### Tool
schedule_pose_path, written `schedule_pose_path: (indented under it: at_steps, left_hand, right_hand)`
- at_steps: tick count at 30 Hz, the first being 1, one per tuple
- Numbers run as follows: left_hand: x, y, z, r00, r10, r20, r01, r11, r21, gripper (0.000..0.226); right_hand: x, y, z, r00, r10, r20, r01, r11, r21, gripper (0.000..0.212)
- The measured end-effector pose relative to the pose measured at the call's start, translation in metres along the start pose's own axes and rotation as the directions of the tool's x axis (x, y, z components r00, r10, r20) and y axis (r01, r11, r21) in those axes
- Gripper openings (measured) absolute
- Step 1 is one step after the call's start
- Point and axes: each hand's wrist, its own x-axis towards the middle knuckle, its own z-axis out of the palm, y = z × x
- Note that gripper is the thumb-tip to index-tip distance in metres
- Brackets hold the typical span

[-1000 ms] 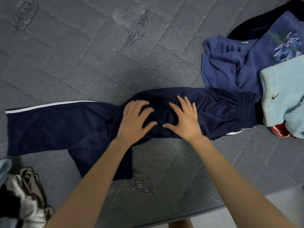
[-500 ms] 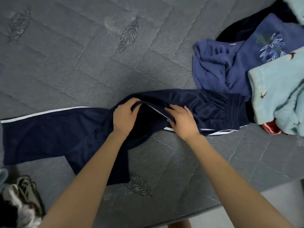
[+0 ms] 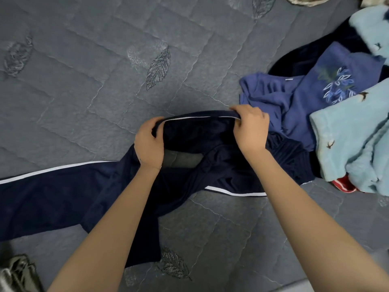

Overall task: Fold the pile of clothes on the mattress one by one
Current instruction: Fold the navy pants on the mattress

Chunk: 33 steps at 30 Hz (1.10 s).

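From the head view, a pair of navy track pants (image 3: 63, 192) lies across the grey quilted mattress (image 3: 105, 81). One leg runs out flat to the left edge of the frame, and the other angles toward the near edge under the left forearm. The ribbed waistband sits at the right, touching the unfolded pile (image 3: 328, 127).

Both hands have hold of the pants near the seat. The left hand (image 3: 149, 148) has its fingers curled round one end of a white-striped edge, and the right hand (image 3: 250, 129) pinches the other end with the fingers bent over the top. The edge is raised off the bed and drawn fairly straight between them, while the cloth below sags into a loose pocket that shows a patch of mattress through the gap.

The pants look like thin, smooth sportswear — light, limp and probably a little slick. I judge that they will slide and droop, not hold a crease. The striped side seam is a good place to grip, since it gives a straight line for matching one leg to the other. The waistband, being thicker, should give the firmest hold.

The pile holds a blue top (image 3: 294, 102) with a leaf print, a pale blue fleece (image 3: 347, 140) and a red piece (image 3: 343, 186) beneath it. A crumpled cloth (image 3: 16, 272) sits at the near left corner.
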Motion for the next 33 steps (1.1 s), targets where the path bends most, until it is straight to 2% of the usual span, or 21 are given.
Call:
schedule_pose_path:
  at_steps: [3, 5, 9, 11, 12, 13, 15, 17, 20, 22, 27, 29, 31, 33]
  left_hand:
    - [-0.010, -0.007, 0.003, 0.965, 0.261, 0.015, -0.258, 0.941, 0.221, 0.032]
    - [-0.026, -0.008, 0.007, 0.917, 0.390, 0.089, -0.399, 0.875, 0.275, 0.033]
    - [-0.061, -0.012, 0.010, 0.752, 0.642, 0.150, -0.653, 0.696, 0.298, 0.028]
    - [-0.074, -0.019, 0.010, 0.699, 0.668, 0.256, -0.715, 0.660, 0.230, 0.020]
    - [-0.082, -0.025, 0.008, 0.698, 0.637, 0.326, -0.708, 0.682, 0.184, 0.016]
    - [-0.089, -0.032, 0.005, 0.716, 0.578, 0.392, -0.672, 0.724, 0.159, 0.022]
    - [-0.105, -0.046, -0.003, 0.751, 0.416, 0.513, -0.583, 0.783, 0.218, 0.045]
    - [-0.121, -0.062, -0.012, 0.740, 0.330, 0.586, -0.584, 0.747, 0.317, 0.060]
    - [-0.137, -0.084, -0.028, 0.700, 0.311, 0.643, -0.638, 0.676, 0.368, 0.077]
    - [-0.145, -0.094, -0.043, 0.730, 0.338, 0.595, -0.621, 0.692, 0.369, 0.072]
    - [-0.146, -0.108, -0.088, 0.908, 0.286, 0.306, -0.400, 0.807, 0.434, 0.053]
    - [-0.144, -0.120, -0.101, 0.956, 0.174, 0.236, -0.274, 0.813, 0.513, 0.055]
    - [-0.140, -0.132, -0.109, 0.981, -0.030, 0.190, -0.083, 0.825, 0.559, 0.056]
    - [-0.139, -0.142, -0.113, 0.969, -0.157, 0.189, 0.044, 0.868, 0.495, 0.038]
  right_hand:
    - [0.009, 0.004, 0.002, 0.998, 0.035, -0.050, -0.035, 0.999, -0.003, 0.053]
    - [0.004, 0.001, 0.006, 1.000, -0.012, -0.013, 0.012, 1.000, 0.011, 0.059]
    - [-0.017, -0.006, 0.014, 0.978, -0.195, 0.077, 0.185, 0.976, 0.112, 0.059]
    - [-0.029, -0.007, 0.018, 0.964, -0.251, 0.089, 0.231, 0.954, 0.193, 0.054]
    - [-0.036, -0.009, 0.020, 0.959, -0.269, 0.086, 0.245, 0.944, 0.219, 0.051]
    - [-0.045, -0.011, 0.023, 0.956, -0.283, 0.084, 0.257, 0.937, 0.236, 0.047]
    - [-0.064, -0.020, 0.030, 0.945, -0.299, 0.134, 0.257, 0.930, 0.262, 0.039]
    - [-0.086, -0.032, 0.038, 0.908, -0.319, 0.271, 0.240, 0.928, 0.285, 0.032]
    - [-0.115, -0.053, 0.049, 0.829, -0.327, 0.454, 0.202, 0.932, 0.301, 0.029]
    - [-0.127, -0.068, 0.056, 0.831, -0.313, 0.460, 0.184, 0.935, 0.304, 0.034]
    - [-0.128, -0.104, 0.058, 0.913, -0.223, 0.340, 0.112, 0.942, 0.316, 0.052]
    - [-0.124, -0.114, 0.058, 0.921, -0.239, 0.307, 0.149, 0.946, 0.289, 0.058]
    - [-0.122, -0.123, 0.058, 0.921, -0.263, 0.288, 0.191, 0.948, 0.254, 0.061]
    - [-0.122, -0.129, 0.055, 0.938, -0.264, 0.226, 0.213, 0.951, 0.226, 0.060]
